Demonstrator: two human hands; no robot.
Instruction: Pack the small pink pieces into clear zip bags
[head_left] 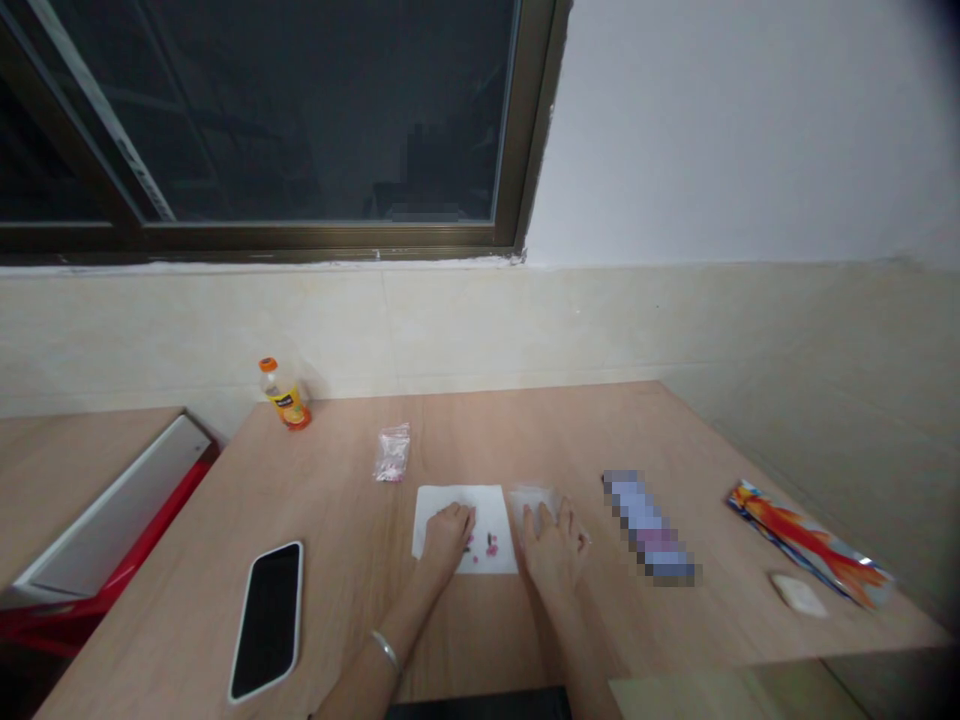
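Note:
A white sheet of paper with small pink flower shapes on it lies on the wooden table. Over the paper's middle rests my left hand, its fingers curled together; whatever they may pinch is hidden. A silver bangle circles that wrist. To the right of the paper, my right hand lies with its fingers spread on a clear plastic packet. The packet's contents are too faint to tell. Beyond the paper, at its left, is a small clear zip bag with pinkish bits inside.
A phone lies front left, and an orange-capped drink bottle stands at the back left. On the right are a blurred-out bluish object, a shiny orange wrapper and a whitish lump. A tiled wall borders the table's back edge.

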